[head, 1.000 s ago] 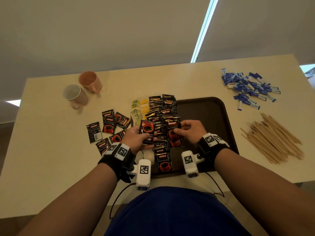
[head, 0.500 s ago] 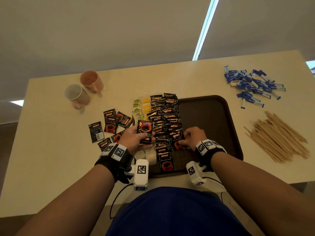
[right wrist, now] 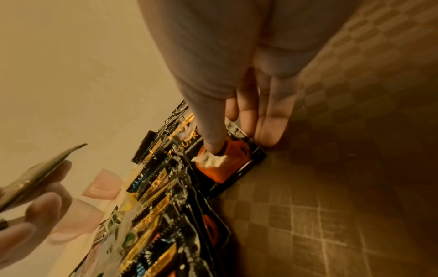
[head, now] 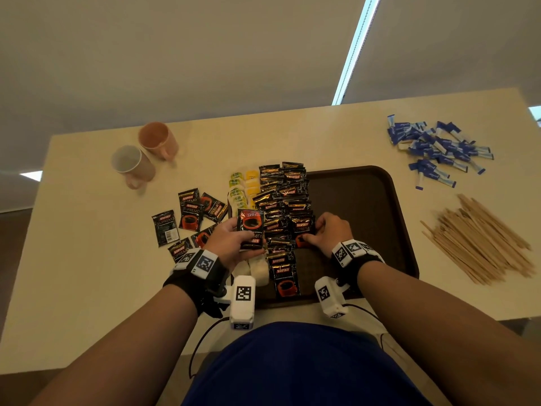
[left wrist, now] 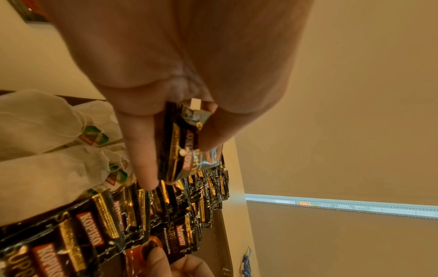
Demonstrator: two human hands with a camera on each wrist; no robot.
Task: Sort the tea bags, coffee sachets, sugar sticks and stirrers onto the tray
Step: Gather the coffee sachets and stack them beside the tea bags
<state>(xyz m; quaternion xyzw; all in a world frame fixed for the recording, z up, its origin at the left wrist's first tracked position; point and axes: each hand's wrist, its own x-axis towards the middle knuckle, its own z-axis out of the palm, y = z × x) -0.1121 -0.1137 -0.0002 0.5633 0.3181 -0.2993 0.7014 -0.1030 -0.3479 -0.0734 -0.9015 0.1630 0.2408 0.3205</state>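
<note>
A dark brown tray (head: 366,206) lies in front of me, with a column of black coffee sachets (head: 281,200) along its left part and tea bags (head: 244,189) at its left edge. My left hand (head: 248,241) grips a black coffee sachet (head: 251,230) just above the tray's left side; in the left wrist view the fingers (left wrist: 142,150) and thumb clamp that sachet (left wrist: 182,150). My right hand (head: 310,235) pinches another coffee sachet (head: 303,230) lying at the right of the column. In the right wrist view the thumb (right wrist: 213,135) presses on that sachet's orange cup picture (right wrist: 227,165).
Several loose coffee sachets (head: 190,215) lie on the table left of the tray. Blue sugar sticks (head: 436,150) are heaped at the far right and wooden stirrers (head: 480,241) nearer on the right. Two mugs (head: 133,164) (head: 158,140) stand far left. The tray's right half is bare.
My right hand has brought its sachet down and slightly right onto the tray beside the column. The left hand keeps holding its sachet almost in place.
</note>
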